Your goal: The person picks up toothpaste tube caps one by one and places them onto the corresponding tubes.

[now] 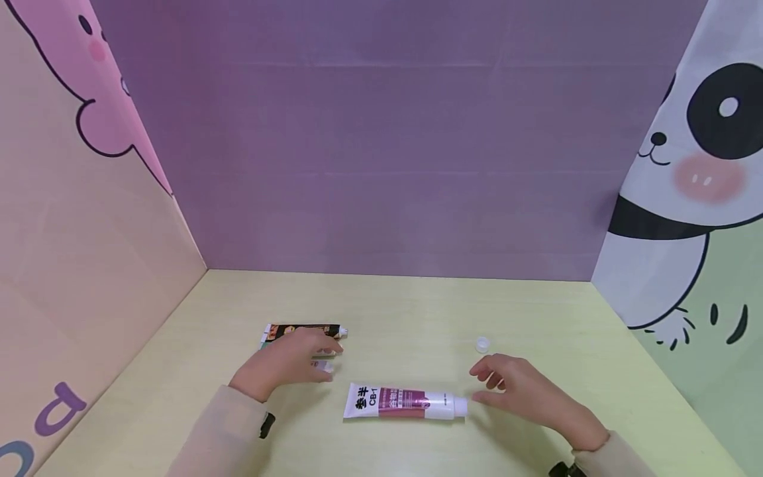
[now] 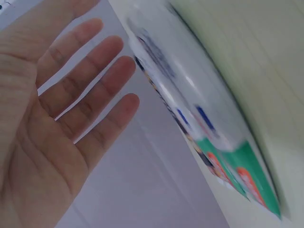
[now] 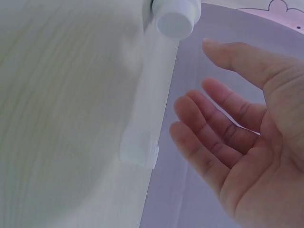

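My left hand (image 1: pixel 290 360) hovers over a group of tubes at the left, its fingers extended and apart from them in the left wrist view. That group holds a black tube (image 1: pixel 298 327) at the back and white tubes with green ends (image 2: pixel 199 114) in front, partly hidden by the hand in the head view. A white and purple toothpaste tube (image 1: pixel 405 403) lies in the middle of the table, capped end to the right. Just right of that end is my right hand (image 1: pixel 524 391), fingers loosely bent and holding nothing.
A small translucent round cap (image 1: pixel 482 344) rests on the table (image 1: pixel 417 305) behind the right hand. A purple panel (image 1: pixel 387 165) closes off the back, with printed side panels at left and right, the right one bearing a panda (image 1: pixel 685 179).
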`<control>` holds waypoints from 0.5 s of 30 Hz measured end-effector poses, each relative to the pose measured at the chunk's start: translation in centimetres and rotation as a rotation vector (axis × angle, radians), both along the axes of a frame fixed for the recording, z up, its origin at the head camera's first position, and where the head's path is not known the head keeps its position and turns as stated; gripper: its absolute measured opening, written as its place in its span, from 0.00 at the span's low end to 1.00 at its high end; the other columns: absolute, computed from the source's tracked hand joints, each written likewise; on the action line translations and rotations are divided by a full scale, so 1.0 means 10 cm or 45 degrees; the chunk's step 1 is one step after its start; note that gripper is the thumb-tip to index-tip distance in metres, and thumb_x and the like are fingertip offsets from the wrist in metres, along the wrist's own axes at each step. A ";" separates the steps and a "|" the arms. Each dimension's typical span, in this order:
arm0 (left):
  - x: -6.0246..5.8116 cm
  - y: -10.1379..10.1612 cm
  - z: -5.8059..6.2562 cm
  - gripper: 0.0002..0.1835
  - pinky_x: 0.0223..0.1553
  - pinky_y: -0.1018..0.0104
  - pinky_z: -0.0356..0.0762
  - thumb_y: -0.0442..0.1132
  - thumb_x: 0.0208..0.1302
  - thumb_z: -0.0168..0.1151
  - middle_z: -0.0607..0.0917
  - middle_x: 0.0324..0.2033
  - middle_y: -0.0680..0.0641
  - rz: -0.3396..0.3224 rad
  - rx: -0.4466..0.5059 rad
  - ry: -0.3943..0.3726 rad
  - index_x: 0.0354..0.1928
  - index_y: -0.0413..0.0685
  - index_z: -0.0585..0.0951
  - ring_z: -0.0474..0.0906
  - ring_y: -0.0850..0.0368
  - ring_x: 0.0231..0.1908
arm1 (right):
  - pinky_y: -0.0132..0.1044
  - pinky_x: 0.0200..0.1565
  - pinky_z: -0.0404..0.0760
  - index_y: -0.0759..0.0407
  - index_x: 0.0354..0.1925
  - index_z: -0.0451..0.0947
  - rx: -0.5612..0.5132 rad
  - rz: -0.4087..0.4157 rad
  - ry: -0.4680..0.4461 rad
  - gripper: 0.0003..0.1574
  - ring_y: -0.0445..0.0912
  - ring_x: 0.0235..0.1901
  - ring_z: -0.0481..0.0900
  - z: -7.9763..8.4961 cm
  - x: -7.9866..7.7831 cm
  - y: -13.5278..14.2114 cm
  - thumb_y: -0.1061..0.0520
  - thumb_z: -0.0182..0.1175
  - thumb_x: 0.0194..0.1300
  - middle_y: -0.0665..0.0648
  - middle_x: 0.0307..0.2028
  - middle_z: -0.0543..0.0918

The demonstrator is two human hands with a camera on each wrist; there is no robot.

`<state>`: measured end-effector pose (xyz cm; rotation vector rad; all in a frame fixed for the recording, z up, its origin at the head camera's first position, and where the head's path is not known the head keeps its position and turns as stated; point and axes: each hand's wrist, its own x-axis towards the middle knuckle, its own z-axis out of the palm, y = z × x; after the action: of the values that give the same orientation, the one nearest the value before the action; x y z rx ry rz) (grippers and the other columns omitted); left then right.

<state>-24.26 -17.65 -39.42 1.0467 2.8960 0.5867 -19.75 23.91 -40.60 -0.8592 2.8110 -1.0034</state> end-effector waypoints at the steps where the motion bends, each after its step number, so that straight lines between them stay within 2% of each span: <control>1: 0.00 -0.03 -0.01 0.20 0.47 0.58 0.79 0.39 0.54 0.76 0.86 0.43 0.50 0.015 -0.006 0.001 0.49 0.42 0.86 0.81 0.55 0.44 | 0.38 0.41 0.81 0.59 0.48 0.80 0.003 0.004 0.008 0.21 0.44 0.39 0.81 0.00 -0.01 0.01 0.48 0.71 0.63 0.52 0.43 0.83; 8: 0.00 -0.17 -0.07 0.15 0.42 0.60 0.77 0.38 0.51 0.78 0.85 0.36 0.56 0.093 -0.067 0.010 0.43 0.48 0.89 0.76 0.61 0.36 | 0.38 0.41 0.81 0.60 0.47 0.81 0.026 -0.014 0.047 0.19 0.43 0.37 0.81 0.02 -0.05 0.08 0.51 0.71 0.62 0.52 0.42 0.83; 15: 0.02 -0.21 -0.11 0.20 0.46 0.55 0.78 0.35 0.45 0.80 0.85 0.39 0.55 0.239 -0.096 -0.118 0.44 0.49 0.88 0.77 0.57 0.39 | 0.37 0.39 0.81 0.61 0.47 0.80 0.038 -0.049 0.027 0.19 0.45 0.38 0.81 0.00 -0.11 0.16 0.53 0.71 0.62 0.54 0.43 0.83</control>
<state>-24.08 -19.80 -40.50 0.7241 2.9282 0.5116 -20.82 25.53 -40.56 -0.8207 2.8632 -0.9601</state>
